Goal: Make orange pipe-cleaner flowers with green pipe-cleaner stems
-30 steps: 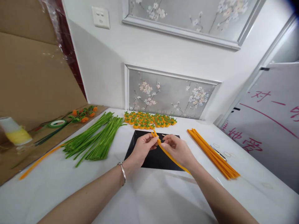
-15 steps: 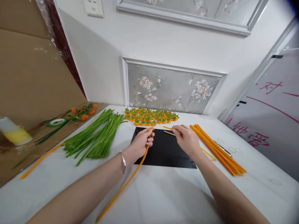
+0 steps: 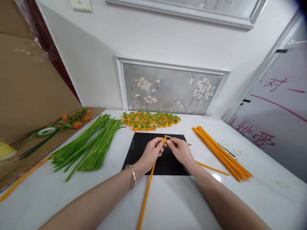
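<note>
I am seeing the left hand (image 3: pixel 151 152) pinching the top of an orange pipe cleaner (image 3: pixel 146 194) at frame centre, its tail trailing down to the bottom edge, while the right hand (image 3: pixel 180 150) is pinching a thin wooden stick (image 3: pixel 177 141) against that orange tip, both over the black mat (image 3: pixel 139 153). Green pipe cleaners (image 3: pixel 88 145) are lying at left, orange ones (image 3: pixel 220 152) at right, small orange flowers (image 3: pixel 150 120) above the mat.

Single head-worn view looks forward and down, close over table (image 3: pixel 168 204)
</note>
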`<state>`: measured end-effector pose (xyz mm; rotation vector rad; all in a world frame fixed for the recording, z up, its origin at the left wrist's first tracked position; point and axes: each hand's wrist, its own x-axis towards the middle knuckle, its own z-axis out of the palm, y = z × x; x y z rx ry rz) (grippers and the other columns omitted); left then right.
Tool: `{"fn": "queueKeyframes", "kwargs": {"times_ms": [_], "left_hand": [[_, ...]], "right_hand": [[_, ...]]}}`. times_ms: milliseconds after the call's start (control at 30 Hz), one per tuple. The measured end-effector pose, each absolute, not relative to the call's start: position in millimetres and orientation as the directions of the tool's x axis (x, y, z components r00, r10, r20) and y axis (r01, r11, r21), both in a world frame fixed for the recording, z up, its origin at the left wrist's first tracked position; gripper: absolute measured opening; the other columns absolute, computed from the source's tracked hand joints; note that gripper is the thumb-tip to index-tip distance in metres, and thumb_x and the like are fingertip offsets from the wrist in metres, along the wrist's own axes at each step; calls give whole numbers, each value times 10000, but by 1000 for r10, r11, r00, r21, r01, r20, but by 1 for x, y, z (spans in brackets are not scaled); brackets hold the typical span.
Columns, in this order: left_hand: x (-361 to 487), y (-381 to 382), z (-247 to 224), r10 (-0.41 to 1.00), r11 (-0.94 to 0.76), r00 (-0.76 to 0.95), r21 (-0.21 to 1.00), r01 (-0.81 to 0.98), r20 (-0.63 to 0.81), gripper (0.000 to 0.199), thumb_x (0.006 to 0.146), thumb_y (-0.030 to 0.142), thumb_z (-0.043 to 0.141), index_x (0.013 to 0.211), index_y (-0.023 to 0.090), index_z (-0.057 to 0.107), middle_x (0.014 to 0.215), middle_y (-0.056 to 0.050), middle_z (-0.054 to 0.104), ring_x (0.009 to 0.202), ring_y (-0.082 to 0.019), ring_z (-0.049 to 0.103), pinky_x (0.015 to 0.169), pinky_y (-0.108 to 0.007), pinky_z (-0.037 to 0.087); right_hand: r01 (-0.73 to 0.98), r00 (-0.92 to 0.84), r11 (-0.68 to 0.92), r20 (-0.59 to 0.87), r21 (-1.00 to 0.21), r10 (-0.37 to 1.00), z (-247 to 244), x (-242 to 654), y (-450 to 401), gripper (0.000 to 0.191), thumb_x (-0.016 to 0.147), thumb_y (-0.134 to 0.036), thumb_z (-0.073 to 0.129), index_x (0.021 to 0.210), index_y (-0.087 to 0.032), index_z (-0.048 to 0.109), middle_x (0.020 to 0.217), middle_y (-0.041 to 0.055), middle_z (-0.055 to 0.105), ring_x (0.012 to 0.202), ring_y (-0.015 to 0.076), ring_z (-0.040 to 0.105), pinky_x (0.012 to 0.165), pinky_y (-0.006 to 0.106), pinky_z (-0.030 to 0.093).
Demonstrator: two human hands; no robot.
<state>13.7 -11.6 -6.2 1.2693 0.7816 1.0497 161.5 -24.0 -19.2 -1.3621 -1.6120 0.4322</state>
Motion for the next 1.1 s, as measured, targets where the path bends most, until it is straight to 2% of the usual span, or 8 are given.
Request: {"fn": "queueKeyframes", "kwargs": {"times_ms": [200,367,500,600,700,867,967,1100], "left_hand": [[23,-2,-3,913,-108,385,991,-81,131,119,801,244,590,769,130,601,608,27,524,525,-65,457,489,-172,344],[29,8,-6,906,-89,409,994,-68,109,175,834,306,554,831,132,578,704,8,557,464,-38,375,412,-167,231],[28,13,-8,904,-71,419,995,-63,91,161,829,288,553,872,134,574,739,-13,600,471,-41,365,410,-164,228],[28,14,-8,895,-80,436,995,-58,97,144,826,271,549,872,137,578,758,-23,623,494,-53,410,431,-164,295],[29,13,-8,883,-93,454,993,-78,119,118,818,260,556,845,149,586,742,-10,609,542,-74,480,483,-178,391],[30,10,-8,890,2,452,990,-139,62,216,776,365,645,815,158,597,745,-3,584,583,-94,533,521,-203,466],[29,10,-9,897,16,439,991,-135,45,252,814,396,603,781,148,585,705,-1,568,550,-86,518,513,-202,456],[26,13,-9,891,14,452,992,-123,43,285,852,402,552,724,148,550,605,21,517,470,-60,427,421,-165,312]], "right_hand": [[480,109,290,384,-828,917,-23,162,-21,352,877,-423,492,674,-173,634,554,-9,555,500,126,451,486,235,339],[413,153,298,388,-861,909,-24,161,-20,284,899,-411,466,855,-177,620,706,20,641,606,147,550,573,247,425],[402,182,287,383,-869,906,-27,165,-16,254,889,-394,495,958,-180,612,664,-2,604,577,142,525,555,246,422],[395,182,284,378,-874,908,-28,166,-16,281,887,-379,499,1034,-175,626,723,14,632,633,152,559,597,254,457],[372,135,315,386,-873,912,-26,165,-18,282,915,-349,452,990,-186,671,805,28,667,749,168,611,692,270,500],[397,150,343,429,-851,891,-25,163,-22,264,908,-299,467,963,-200,706,791,31,683,757,184,633,712,298,519],[449,151,366,472,-815,868,-26,164,-22,233,888,-271,506,941,-224,728,757,34,675,722,186,624,701,307,515],[501,131,403,527,-766,839,-23,164,-23,220,878,-247,527,957,-240,732,848,58,682,796,194,629,767,326,512]]}}
